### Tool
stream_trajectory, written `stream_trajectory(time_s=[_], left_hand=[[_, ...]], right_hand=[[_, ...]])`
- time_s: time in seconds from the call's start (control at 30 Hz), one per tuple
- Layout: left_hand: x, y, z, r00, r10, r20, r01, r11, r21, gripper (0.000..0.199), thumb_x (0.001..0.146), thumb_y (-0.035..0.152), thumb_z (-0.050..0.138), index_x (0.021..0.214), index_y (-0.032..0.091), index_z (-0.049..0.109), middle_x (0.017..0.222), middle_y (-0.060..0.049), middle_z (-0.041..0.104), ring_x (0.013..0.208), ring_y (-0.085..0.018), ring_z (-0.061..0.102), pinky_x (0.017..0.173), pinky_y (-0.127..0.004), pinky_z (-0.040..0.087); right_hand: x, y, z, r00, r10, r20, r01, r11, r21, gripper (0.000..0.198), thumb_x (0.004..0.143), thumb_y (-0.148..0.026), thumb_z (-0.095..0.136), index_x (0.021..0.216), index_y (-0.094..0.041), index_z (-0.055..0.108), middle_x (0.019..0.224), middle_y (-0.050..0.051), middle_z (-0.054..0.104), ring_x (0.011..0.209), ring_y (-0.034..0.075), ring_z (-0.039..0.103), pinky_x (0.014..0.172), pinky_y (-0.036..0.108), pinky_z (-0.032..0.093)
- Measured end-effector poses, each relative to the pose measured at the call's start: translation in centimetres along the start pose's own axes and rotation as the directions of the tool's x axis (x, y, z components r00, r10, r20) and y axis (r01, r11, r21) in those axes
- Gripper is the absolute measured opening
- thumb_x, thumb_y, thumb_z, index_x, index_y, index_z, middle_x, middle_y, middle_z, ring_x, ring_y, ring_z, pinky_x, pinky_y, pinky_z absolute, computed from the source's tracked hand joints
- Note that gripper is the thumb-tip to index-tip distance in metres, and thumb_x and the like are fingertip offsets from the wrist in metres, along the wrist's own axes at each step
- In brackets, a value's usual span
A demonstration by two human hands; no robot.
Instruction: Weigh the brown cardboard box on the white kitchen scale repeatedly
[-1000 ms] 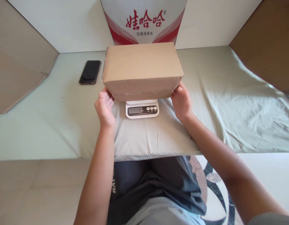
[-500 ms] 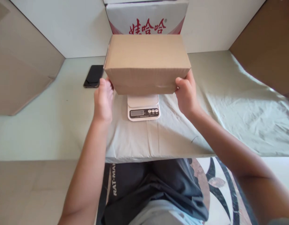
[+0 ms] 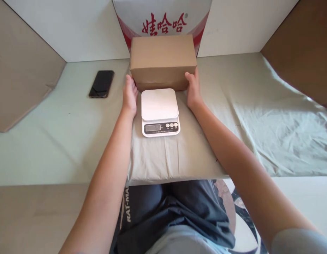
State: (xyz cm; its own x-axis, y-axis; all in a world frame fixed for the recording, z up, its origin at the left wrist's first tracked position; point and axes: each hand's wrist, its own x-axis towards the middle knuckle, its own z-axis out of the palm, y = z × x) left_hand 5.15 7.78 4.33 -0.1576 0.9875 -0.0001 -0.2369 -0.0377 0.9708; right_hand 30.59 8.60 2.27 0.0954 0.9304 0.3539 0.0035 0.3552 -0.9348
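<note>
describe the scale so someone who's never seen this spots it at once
On the pale green cloth, find the plain brown cardboard box. On its near side sits the flat white scale with rounded corners. Unlike the black rectangular phone, it has three round buttons.

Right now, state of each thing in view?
Cardboard box, top closed
Left hand, holding box's left end
Right hand, holding box's right end
Scale, face up
Display, no readable digits
Phone, flat, screen dark
Printed carton, partly hidden
Cloth, wrinkled at right
</note>
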Motion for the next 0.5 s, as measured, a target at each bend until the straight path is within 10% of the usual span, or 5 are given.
stream_trajectory(time_s=[0.1, 0.3, 0.5], left_hand=[[0.0, 0.3, 0.1, 0.989, -0.147, 0.007, 0.147, 0.988, -0.044, 0.074, 0.128, 0.035, -0.007, 0.158, 0.019, 0.058, 0.158, 0.008, 0.079, 0.175, -0.009, 0.046, 0.154, -0.035, 0.020], [-2.5, 0.2, 0.1, 0.991, 0.097, 0.091, -0.093, 0.995, -0.044, 0.061, 0.127, 0.052, 0.022, 0.155, 0.020, 0.066, 0.176, -0.004, 0.067, 0.167, -0.020, 0.059, 0.148, -0.048, 0.037], [-2.6, 0.1, 0.2, 0.995, 0.096, 0.021, -0.097, 0.994, 0.054, 0.062, 0.126, 0.043, 0.020, 0.167, 0.011, 0.055, 0.178, -0.003, 0.064, 0.167, -0.014, 0.057, 0.148, -0.041, 0.035]], right_hand=[[-0.2, 0.2, -0.2, 0.999, -0.046, 0.002, 0.046, 0.994, 0.096, 0.089, 0.075, -0.094, 0.065, 0.156, -0.056, 0.060, 0.142, -0.015, 0.085, 0.165, 0.028, 0.051, 0.152, 0.053, 0.036], [-1.0, -0.6, 0.2, 1.000, 0.008, -0.007, -0.007, 0.992, 0.128, 0.083, 0.082, -0.080, 0.068, 0.160, -0.052, 0.058, 0.153, -0.013, 0.079, 0.162, 0.024, 0.054, 0.149, 0.047, 0.037], [-1.5, -0.8, -0.4, 0.998, 0.056, -0.022, -0.055, 0.997, 0.060, 0.066, 0.089, -0.063, 0.067, 0.153, -0.053, 0.064, 0.161, -0.011, 0.074, 0.168, 0.027, 0.051, 0.150, 0.051, 0.037]])
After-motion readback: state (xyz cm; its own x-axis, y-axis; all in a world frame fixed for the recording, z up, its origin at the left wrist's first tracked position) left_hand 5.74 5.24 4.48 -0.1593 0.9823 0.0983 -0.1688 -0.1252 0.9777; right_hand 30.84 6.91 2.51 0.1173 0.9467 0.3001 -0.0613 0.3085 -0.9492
